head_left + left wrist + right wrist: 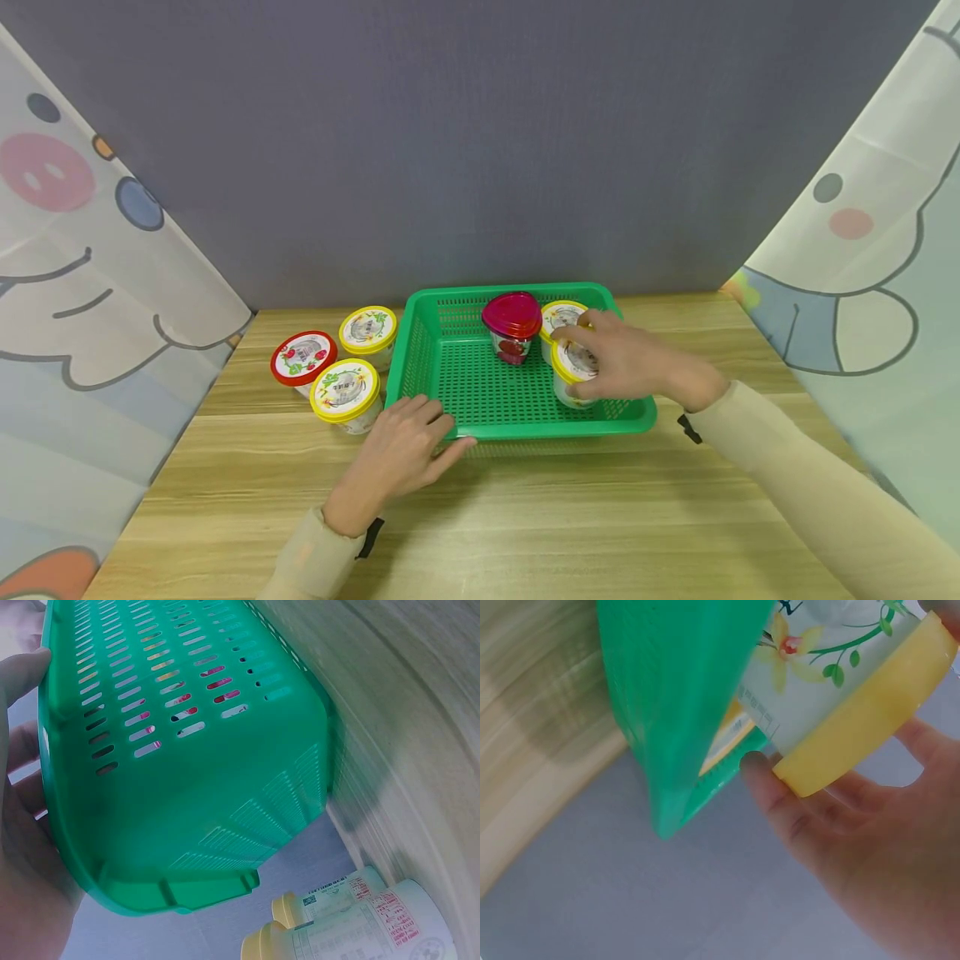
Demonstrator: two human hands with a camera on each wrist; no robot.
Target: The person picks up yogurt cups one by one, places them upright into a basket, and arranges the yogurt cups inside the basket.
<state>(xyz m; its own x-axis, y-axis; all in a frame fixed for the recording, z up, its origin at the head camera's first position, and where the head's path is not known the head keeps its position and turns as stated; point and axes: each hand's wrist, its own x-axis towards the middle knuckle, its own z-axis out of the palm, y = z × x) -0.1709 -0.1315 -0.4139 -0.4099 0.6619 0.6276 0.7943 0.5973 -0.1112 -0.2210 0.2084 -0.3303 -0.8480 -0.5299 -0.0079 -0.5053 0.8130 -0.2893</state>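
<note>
My right hand [626,358] grips a yellow-lidded tub [573,360] by its lid inside the right end of a green plastic basket [517,431]. In the right wrist view, thumb and fingers span the tub's yellow lid [870,712]. Behind it in the basket is another yellow-lidded tub [557,317]. To their left stands a clear cup with a dark pink lid [512,315]. My left hand [401,446] holds the basket's near left corner. The left wrist view has its thumb [26,671] on the rim, with fingers on the rim's other side.
Left of the basket on the wooden table [525,517] stand a red-lidded tub [303,357] and two yellow-lidded tubs, one farther back [367,329] and one nearer [345,390]. A grey panel [480,150] rises behind, with cartoon-printed sheets [97,275] at both sides.
</note>
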